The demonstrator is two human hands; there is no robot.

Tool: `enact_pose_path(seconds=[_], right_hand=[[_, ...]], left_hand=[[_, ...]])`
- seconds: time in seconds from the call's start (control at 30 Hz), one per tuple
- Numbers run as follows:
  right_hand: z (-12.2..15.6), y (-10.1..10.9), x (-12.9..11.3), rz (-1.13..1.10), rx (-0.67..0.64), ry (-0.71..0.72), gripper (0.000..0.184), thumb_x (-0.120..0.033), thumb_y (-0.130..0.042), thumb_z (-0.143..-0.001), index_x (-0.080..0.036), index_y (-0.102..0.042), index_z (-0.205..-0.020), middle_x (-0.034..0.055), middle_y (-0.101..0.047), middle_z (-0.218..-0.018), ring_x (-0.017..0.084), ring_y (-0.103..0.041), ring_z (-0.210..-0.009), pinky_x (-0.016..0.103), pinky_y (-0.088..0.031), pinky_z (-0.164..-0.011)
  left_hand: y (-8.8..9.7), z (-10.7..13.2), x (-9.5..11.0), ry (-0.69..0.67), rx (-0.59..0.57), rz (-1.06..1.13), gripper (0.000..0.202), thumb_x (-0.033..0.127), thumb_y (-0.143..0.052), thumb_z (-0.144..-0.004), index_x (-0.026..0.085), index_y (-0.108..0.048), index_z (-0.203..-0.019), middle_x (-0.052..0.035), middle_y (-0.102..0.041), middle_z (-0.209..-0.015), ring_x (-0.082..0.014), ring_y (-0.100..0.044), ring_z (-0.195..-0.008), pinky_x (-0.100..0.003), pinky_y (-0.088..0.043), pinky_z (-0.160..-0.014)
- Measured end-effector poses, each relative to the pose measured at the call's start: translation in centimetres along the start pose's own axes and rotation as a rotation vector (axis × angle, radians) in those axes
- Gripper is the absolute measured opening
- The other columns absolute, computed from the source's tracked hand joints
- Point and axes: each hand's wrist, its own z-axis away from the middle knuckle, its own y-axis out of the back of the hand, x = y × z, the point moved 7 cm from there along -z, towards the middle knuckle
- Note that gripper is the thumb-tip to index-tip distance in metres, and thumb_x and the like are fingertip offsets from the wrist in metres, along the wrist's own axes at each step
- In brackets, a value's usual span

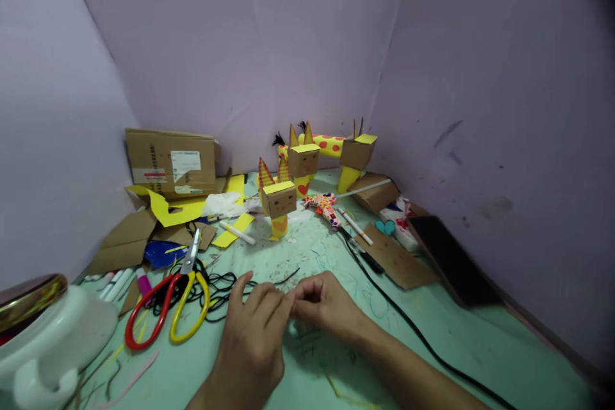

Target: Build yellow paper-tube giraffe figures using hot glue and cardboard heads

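Observation:
My left hand (pixel 257 327) is low over the table, fingers bent and close together, their tips meeting my right hand. My right hand (pixel 329 307) pinches thumb and forefinger together at that spot; what lies between the fingertips is hidden. Black yarn (pixel 223 288) lies in a loose tangle left of my left hand, and one strand sticks out just beyond its fingers. Scissors (pixel 189 262) with one red and one yellow handle rest on that tangle. Beyond my hands stands a small figure (pixel 281 198) with a cardboard box head, striped pointed ears and a yellow body.
Two more such figures (pixel 303 160) (pixel 356 154) stand at the back. A patterned glue gun (pixel 324 206) trails a black cable (pixel 408 320) toward me. To the right are cardboard (pixel 408 266) and a phone (pixel 449 259); at left, a cardboard box (pixel 170 160) and a white cup (pixel 67 333).

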Motion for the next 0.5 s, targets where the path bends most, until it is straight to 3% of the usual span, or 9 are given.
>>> enact_pose_path(seconds=[0.27, 0.5], right_hand=[[0.0, 0.5, 0.6, -0.123, 0.055, -0.110, 0.022, -0.030, -0.074, -0.052, -0.011, -0.063, -0.052, -0.0018, -0.052, -0.048, 0.007, -0.040, -0.048, 0.022, -0.031, -0.049], [0.6, 0.6, 0.6, -0.049, 0.131, -0.194, 0.010, -0.020, -0.070, -0.053, -0.012, -0.064, -0.053, -0.0020, -0.053, -0.048, 0.008, -0.042, -0.050, 0.022, -0.032, -0.050]], left_hand=[[-0.5, 0.7, -0.8, -0.101, -0.016, -0.088, 0.034, 0.003, -0.043, -0.073, 0.014, -0.062, -0.098, -0.0047, -0.068, -0.076, -0.0186, -0.061, -0.079, -0.047, -0.029, -0.098], [-0.6, 0.5, -1.3, -0.111, -0.013, -0.120, 0.030, 0.002, -0.040, -0.076, 0.021, -0.062, -0.084, 0.0016, -0.067, -0.065, -0.0135, -0.062, -0.069, -0.042, -0.022, -0.106]])
